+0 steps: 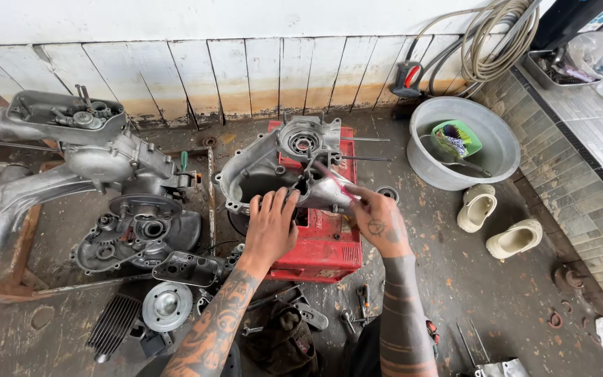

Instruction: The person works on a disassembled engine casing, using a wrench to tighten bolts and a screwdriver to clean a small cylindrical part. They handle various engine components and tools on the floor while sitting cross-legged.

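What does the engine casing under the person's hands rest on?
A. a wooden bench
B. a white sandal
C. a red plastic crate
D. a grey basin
C: the engine casing sits on top of the red plastic crate, with the left hand on its rim.

Small engine-repair workshop, work done at floor level. Oil-stained concrete floor, dark with grime. Stripped metal engine casing set on a red plastic crate; a second, larger engine block and a loose crankcase cover to the side on a rusty steel frame. Finned cylinder part, round metal cover, wrenches and small tools scattered about. Grey wash basin holding a green tub, coiled hoses above it. Stained white board wall behind; pair of cream clogs beside a tiled step.
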